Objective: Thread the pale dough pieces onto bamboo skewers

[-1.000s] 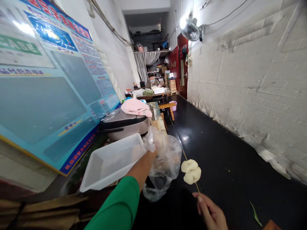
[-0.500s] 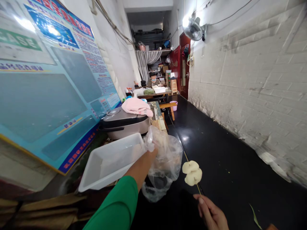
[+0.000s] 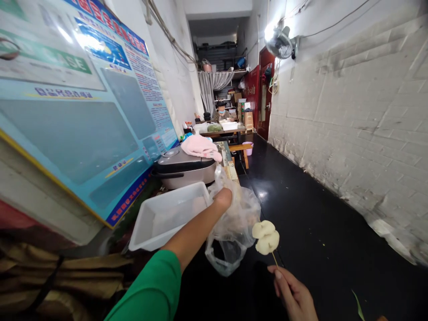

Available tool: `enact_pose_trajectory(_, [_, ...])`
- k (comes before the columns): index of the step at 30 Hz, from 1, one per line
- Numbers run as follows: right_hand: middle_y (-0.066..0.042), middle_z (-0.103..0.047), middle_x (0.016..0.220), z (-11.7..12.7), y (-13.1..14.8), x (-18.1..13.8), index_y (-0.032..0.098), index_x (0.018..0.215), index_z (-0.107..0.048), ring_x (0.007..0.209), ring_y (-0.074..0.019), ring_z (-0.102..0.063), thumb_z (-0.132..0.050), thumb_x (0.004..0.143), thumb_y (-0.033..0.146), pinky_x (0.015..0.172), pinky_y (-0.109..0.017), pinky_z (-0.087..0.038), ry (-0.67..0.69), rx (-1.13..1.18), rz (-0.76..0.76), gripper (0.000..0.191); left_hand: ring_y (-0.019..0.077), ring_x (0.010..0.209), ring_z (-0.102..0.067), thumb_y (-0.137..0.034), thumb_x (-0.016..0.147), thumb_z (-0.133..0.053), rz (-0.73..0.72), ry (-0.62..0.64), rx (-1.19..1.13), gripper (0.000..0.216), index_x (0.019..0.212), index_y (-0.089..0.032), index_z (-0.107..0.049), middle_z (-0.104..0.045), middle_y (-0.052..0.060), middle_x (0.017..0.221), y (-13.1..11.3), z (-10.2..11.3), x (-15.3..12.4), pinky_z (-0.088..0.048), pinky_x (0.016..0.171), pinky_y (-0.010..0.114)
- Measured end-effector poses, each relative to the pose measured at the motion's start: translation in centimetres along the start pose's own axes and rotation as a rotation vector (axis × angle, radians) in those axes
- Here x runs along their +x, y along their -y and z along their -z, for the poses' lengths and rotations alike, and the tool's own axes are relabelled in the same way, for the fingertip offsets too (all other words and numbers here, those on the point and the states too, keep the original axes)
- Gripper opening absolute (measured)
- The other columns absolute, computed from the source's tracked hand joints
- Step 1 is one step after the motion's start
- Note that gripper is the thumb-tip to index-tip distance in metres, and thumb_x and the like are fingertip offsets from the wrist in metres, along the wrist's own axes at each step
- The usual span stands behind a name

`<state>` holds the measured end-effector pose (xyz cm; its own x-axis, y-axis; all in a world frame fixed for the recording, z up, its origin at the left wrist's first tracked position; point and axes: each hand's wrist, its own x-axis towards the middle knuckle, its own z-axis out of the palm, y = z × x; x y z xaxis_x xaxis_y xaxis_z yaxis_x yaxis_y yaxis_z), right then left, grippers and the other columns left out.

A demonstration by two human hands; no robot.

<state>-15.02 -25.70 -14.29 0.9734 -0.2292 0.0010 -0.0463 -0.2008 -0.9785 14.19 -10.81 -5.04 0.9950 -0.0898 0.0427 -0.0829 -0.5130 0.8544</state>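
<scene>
My right hand (image 3: pixel 291 289) pinches the lower end of a thin wooden skewer (image 3: pixel 275 259). Two pale, roundish flat slices (image 3: pixel 267 242) are threaded on it, one above the other. My left hand (image 3: pixel 223 199) reaches into a clear plastic bag (image 3: pixel 246 225), and its fingers are hidden there. Pale contents show dimly through the bag, but I cannot make out what they are. Just left of the bag, a white plastic tub (image 3: pixel 152 213) sits under my outstretched forearm.
Behind the tub stands a grey and black appliance (image 3: pixel 187 176) with a pink cloth (image 3: pixel 199 147) on top. A black surface (image 3: pixel 321 223) extends to the right. A person (image 3: pixel 222 113) sits at a far table, near a wooden bench (image 3: pixel 240 147) and a pink bucket (image 3: pixel 248 148).
The view has turned slightly left. My left wrist is bent and more of the back of that hand shows at the bag. My right hand keeps the skewer, shifted slightly nearer the bag.
</scene>
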Motion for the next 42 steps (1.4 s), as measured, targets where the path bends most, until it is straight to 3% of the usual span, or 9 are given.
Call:
enact_pose_trajectory(4, [-0.001,-0.049,0.062,-0.6,0.9,-0.9,0.011,0.105,-0.068,0.06,-0.015,-0.05,-0.047,0.088,0.061,0.058,-0.025,-0.042,-0.003,-0.006,0.017,0.057,0.0392,0.112,-0.056,0.006,0.067,-0.059,-0.03,-0.042,0.177,0.029,0.048,-0.012,-0.047,-0.064,0.023,0.083,-1.5,1.9,-2.6,-0.03,0.104,0.058])
enact_pose_trajectory(7, [0.0,-0.048,0.063,-1.0,1.7,-1.5,0.011,0.107,-0.067,0.06,-0.0138,-0.048,-0.045,0.09,0.059,0.059,-0.024,-0.041,0.055,-0.012,0.029,0.055,0.0393,0.107,-0.058,0.006,0.064,-0.057,-0.131,-0.051,0.232,0.024,0.054,-0.014,-0.05,-0.064,0.021,0.083,-2.6,4.4,-5.2,-0.034,0.103,0.053])
enact_pose_trajectory(10, [0.001,-0.046,0.063,-1.5,2.5,-1.9,0.011,0.109,-0.065,0.056,-0.0113,-0.043,-0.044,0.091,0.06,0.055,-0.024,-0.037,0.098,0.016,0.006,0.056,0.0347,0.1,-0.061,-0.006,0.07,-0.061,-0.223,-0.08,0.205,0.011,0.07,-0.016,-0.058,-0.065,0.013,0.082,-2.7,7.1,-7.8,-0.038,0.1,0.051])
enact_pose_trajectory(12, [0.001,-0.045,0.063,-2.1,3.2,-2.1,0.012,0.11,-0.064,0.052,-0.0093,-0.038,-0.045,0.09,0.061,0.048,-0.023,-0.03,0.129,0.057,-0.024,0.057,0.0287,0.089,-0.063,-0.014,0.076,-0.06,-0.179,-0.082,-0.032,0.004,0.077,-0.017,-0.059,-0.065,0.009,0.08,-2.1,8.5,-9.5,-0.046,0.092,0.047])
enact_pose_trajectory(15, [0.003,-0.042,0.06,-3.2,4.5,-2.5,0.011,0.108,-0.064,0.047,-0.0076,-0.033,-0.048,0.086,0.066,0.044,-0.022,-0.022,0.192,0.124,-0.06,0.062,0.0204,0.08,-0.067,-0.018,0.079,-0.062,0.053,0.016,-0.634,0.008,0.083,-0.014,-0.057,-0.067,0.008,0.084,-0.3,9.8,-12.1,-0.054,0.083,0.038])
enact_pose_trajectory(18, [0.004,-0.041,0.056,-4.5,5.7,-3.0,0.009,0.107,-0.064,0.044,-0.0072,-0.032,-0.049,0.082,0.07,0.043,-0.022,-0.022,0.258,0.145,-0.087,0.068,0.0189,0.083,-0.069,-0.016,0.073,-0.07,0.2,0.095,-1.026,0.018,0.084,-0.011,-0.056,-0.07,0.01,0.092,1.5,10.4,-14.4,-0.056,0.086,0.036])
enact_pose_trajectory(22, [0.005,-0.041,0.055,-6.0,6.7,-3.4,0.007,0.114,-0.06,0.043,-0.0066,-0.028,-0.046,0.083,0.07,0.041,-0.022,-0.019,0.329,0.125,-0.094,0.071,0.0245,0.088,-0.071,-0.011,0.07,-0.071,0.264,0.078,-1.199,0.025,0.087,-0.012,-0.053,-0.072,0.013,0.092,3.7,10.9,-16.3,-0.055,0.089,0.041])
enact_pose_trajectory(29, [0.005,-0.042,0.054,-7.2,6.8,-3.7,0.006,0.121,-0.054,0.044,-0.0083,-0.028,-0.036,0.088,0.069,0.042,-0.023,-0.019,0.39,0.028,-0.089,0.073,0.0219,0.086,-0.07,-0.015,0.07,-0.075,0.228,0.008,-1.206,0.03,0.095,-0.011,-0.059,-0.072,0.01,0.093,5.4,11.3,-16.9,-0.056,0.09,0.043])
enact_pose_trajectory(42, [0.006,-0.041,0.053,-7.5,6.4,-3.7,0.008,0.119,-0.056,0.048,-0.0095,-0.029,-0.034,0.089,0.068,0.05,-0.025,-0.024,0.406,-0.058,-0.072,0.071,0.0192,0.084,-0.067,-0.026,0.061,-0.084,0.179,-0.079,-1.127,0.032,0.085,-0.01,-0.069,-0.071,0.008,0.089,5.1,11.1,-17.0,-0.058,0.081,0.037])
